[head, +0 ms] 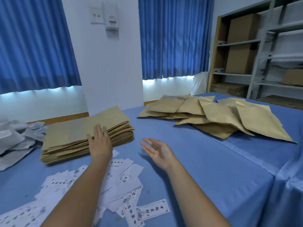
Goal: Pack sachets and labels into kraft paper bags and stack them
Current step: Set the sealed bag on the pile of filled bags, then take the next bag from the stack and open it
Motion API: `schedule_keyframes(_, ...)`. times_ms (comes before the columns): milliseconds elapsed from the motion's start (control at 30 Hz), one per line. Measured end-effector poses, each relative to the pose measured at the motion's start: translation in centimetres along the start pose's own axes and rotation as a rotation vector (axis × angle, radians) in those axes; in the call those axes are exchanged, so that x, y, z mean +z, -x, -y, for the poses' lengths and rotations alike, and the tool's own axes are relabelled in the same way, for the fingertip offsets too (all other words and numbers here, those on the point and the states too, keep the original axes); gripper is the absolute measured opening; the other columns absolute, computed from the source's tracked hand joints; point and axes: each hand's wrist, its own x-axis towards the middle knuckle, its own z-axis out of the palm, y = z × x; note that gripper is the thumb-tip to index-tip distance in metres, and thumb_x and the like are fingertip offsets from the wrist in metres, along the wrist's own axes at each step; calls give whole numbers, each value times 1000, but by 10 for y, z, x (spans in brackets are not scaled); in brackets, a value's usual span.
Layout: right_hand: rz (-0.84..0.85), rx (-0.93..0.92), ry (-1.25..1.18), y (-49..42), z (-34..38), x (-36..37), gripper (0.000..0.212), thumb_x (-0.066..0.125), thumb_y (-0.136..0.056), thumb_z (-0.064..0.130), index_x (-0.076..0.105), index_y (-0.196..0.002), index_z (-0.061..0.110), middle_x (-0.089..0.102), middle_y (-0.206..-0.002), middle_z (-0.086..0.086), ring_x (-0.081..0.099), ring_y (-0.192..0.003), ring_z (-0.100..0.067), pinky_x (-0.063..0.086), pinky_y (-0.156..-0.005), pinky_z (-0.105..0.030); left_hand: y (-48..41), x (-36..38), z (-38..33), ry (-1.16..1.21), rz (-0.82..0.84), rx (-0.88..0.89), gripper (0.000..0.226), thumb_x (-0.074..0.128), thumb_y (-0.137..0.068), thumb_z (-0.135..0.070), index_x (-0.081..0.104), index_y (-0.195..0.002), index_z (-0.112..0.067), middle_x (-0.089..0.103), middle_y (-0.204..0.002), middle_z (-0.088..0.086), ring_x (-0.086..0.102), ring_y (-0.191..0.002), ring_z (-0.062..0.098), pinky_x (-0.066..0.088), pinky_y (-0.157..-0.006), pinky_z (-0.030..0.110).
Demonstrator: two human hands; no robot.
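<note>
1. Head cam, risks first: my left hand (100, 141) lies flat on the bag stack (73, 135) left of centre. Those bags are thin and already fanned at the edges, so I reckon I could drag two off at once or shove the top ones askew.
2. My left forearm hangs right over the labels (131, 169) scattered along the bottom of the frame. A careless pull back could sweep some across the cloth (205, 169) or off it.
3. Over in the upper right, the packed bags (213, 115) are a loose sprawl, not a real stack, so adding more might make them slide.
4. I think the sachets (13, 140) are that white heap at the left edge, but it's hard to tell for sure.
5. Pose: left fingers are straight and close together, resting on the top bag and pinching nothing. My right hand (158, 151) is turned palm-up with fingers spread and relaxed, holding nothing, over bare cloth just right of the stack.
</note>
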Motion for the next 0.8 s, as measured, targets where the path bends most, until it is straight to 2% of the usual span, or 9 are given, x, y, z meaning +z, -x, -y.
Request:
schedule_keyframes(100, 36, 40, 6, -5, -25, 17, 25, 45, -98, 4, 47, -121, -3, 59, -126, -23, 63, -103, -36, 49, -92, -39, -7, 7, 15, 37, 79, 61, 74, 49, -94, -18, 2, -149, -1, 44, -140, 8, 40, -130, 21, 22, -113, 44)
schedule_keyframes(200, 57, 93, -1, -13, -51, 36, 14, 46, -97, 3, 52, -109, -1, 57, -128, -25, 64, -101, -36, 52, -85, -37, -2, 11, 27, 5, -48, 132, 48, 45, -92, -9, 32, -138, -8, 55, -122, 2, 55, -113, 18, 34, -100, 32)
schedule_keyframes(300, 66, 116, -7, -24, -72, 51, 21, 45, -99, 9, 50, -114, -4, 60, -122, -26, 64, -100, -36, 52, -83, -38, 7, 13, 45, -16, -68, 195, 27, 41, -91, -4, 52, -113, -15, 53, -116, 3, 55, -104, 21, 35, -89, 29)
schedule_keyframes(367, 36, 109, -22, -29, -80, 62, 34, 43, -101, 26, 49, -118, -3, 61, -117, -25, 63, -100, -37, 51, -86, -39, 15, 9, 61, 26, -113, 200, 23, 49, -85, 2, 59, -100, -12, 53, -109, 6, 57, -92, 24, 37, -80, 30)
schedule_keyframes(433, 8, 86, -7, -32, -87, 74, 45, 42, -99, 44, 52, -116, 3, 63, -114, -21, 64, -96, -36, 51, -84, -40, 26, 1, 87, 171, -215, 218, 19, 65, -67, 12, 63, -76, -4, 55, -86, 15, 55, -69, 32, 38, -60, 37)
schedule_keyframes(500, -19, 29, 82, -35, -94, 86, 40, 44, -97, 48, 58, -109, 13, 68, -104, -12, 66, -90, -30, 54, -75, -40, 34, -1, 118, 349, -310, 243, 18, 70, -62, 17, 60, -67, 2, 50, -71, 19, 49, -58, 32, 33, -49, 36)
schedule_keyframes(600, -103, -47, 361, -35, -112, 108, 22, 58, -95, 28, 62, -109, 12, 69, -100, -8, 65, -82, -26, 52, -59, -31, 52, 1, 161, 501, -375, 180, 7, 68, -77, 7, 67, -79, 1, 56, -87, 19, 52, -72, 33, 39, -56, 35)
schedule_keyframes(733, -133, -129, 463, -28, -156, 133, 11, 65, -87, 3, 65, -99, 4, 69, -107, -16, 65, -96, -32, 53, -89, -45, 81, 4, 173, 713, -374, 161, 13, 62, -86, -7, 72, -91, -2, 63, -107, 14, 61, -89, 31, 50, -72, 34)
schedule_keyframes(800, -106, -118, 460, -19, -176, 140, 14, 66, -84, -2, 66, -98, -3, 70, -98, -20, 66, -90, -34, 53, -83, -44, 88, 9, 163, 772, -231, 284, 28, 58, -93, -21, 68, -116, -9, 58, -127, 4, 57, -111, 21, 44, -90, 26)
